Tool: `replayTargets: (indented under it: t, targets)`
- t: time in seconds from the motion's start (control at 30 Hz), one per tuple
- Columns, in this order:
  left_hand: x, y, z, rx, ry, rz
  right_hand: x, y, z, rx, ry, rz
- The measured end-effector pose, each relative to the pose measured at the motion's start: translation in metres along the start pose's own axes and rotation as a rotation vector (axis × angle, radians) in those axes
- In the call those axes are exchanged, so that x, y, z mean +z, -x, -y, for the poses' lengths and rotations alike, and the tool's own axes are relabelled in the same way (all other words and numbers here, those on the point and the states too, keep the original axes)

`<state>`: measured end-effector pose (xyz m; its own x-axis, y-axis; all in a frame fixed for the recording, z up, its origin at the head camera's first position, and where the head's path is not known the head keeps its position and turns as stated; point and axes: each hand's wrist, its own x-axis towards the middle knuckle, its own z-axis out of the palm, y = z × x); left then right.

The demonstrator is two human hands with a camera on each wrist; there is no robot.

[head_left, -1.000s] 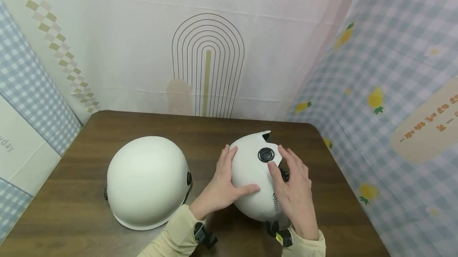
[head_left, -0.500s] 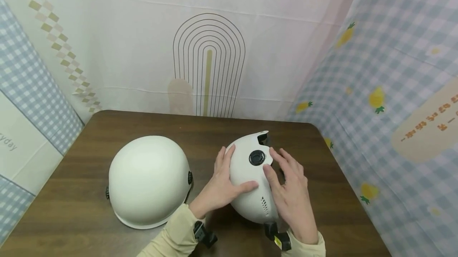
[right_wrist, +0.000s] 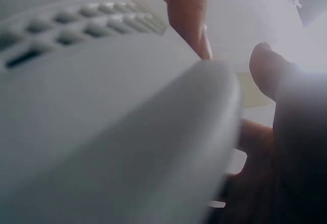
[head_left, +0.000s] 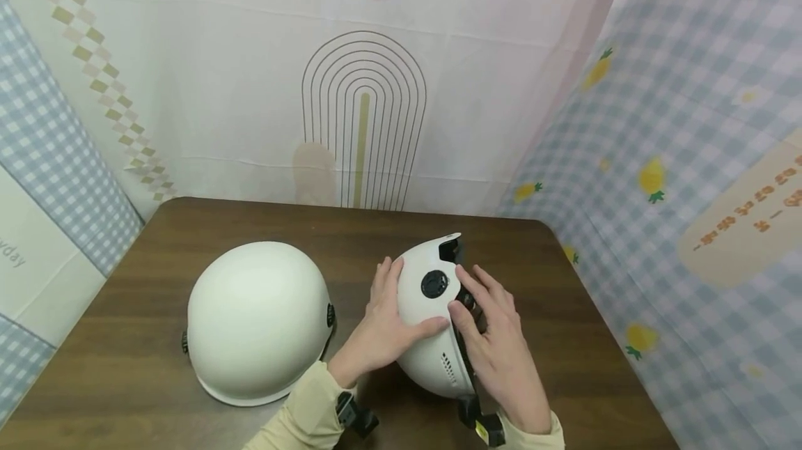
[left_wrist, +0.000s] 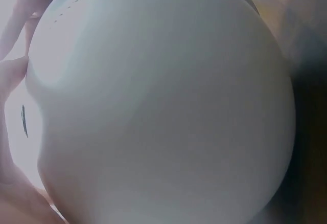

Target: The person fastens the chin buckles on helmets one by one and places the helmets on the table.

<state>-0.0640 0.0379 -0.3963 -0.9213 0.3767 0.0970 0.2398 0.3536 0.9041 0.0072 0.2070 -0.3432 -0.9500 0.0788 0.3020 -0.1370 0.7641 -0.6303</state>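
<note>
A white helmet (head_left: 421, 317) lies turned on its side at the right of the table, its open side facing right. It has a round black disc (head_left: 434, 284) and a patch of small vent holes (head_left: 448, 368). My left hand (head_left: 388, 328) grips the left of the shell, fingers spread round the far side and thumb across the top. My right hand (head_left: 495, 342) holds the helmet's right rim, thumb and fingertips at the edge near the disc. The white shell (left_wrist: 163, 101) fills the left wrist view. The rim (right_wrist: 219, 91) shows close up in the right wrist view.
A second white helmet (head_left: 258, 321) stands dome up on the left of the brown wooden table (head_left: 351, 234), with a black knob (head_left: 331, 315) on its side. Patterned cloth (head_left: 244, 88) hangs behind and on both sides of the table.
The right helmet has turned in my hands: its disc has moved left and more of its dark open side shows. My right hand has moved left and slightly down with the rim.
</note>
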Motion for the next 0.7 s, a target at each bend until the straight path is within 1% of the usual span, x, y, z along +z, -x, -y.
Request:
replayTargets:
  t: [0.13,0.2,0.27,0.37,0.47,0.53,0.63,0.7]
  targets:
    - [-0.002,0.000,-0.002,0.048,-0.023,0.010,0.000,0.000,-0.005,-0.025,-0.037,0.024]
    - [-0.003,0.000,-0.002,0.052,-0.026,0.014,-0.002,0.000,-0.010,-0.006,-0.036,0.031]
    - [-0.005,-0.001,-0.002,0.035,-0.018,0.012,-0.005,-0.001,-0.017,0.045,-0.015,0.038]
    - [-0.008,-0.002,0.000,-0.009,0.014,-0.002,-0.010,-0.002,-0.031,0.166,0.038,0.069]
    - [-0.011,-0.003,0.002,-0.047,0.058,-0.012,-0.011,-0.004,-0.045,0.287,0.069,0.129]
    - [-0.012,-0.004,0.004,-0.062,0.082,-0.010,-0.009,-0.004,-0.053,0.355,0.069,0.176]
    - [-0.013,-0.004,0.006,-0.074,0.099,-0.007,-0.005,-0.005,-0.063,0.427,0.061,0.238]
    - [-0.013,-0.004,0.007,-0.077,0.104,-0.007,-0.002,-0.005,-0.068,0.448,0.050,0.261]
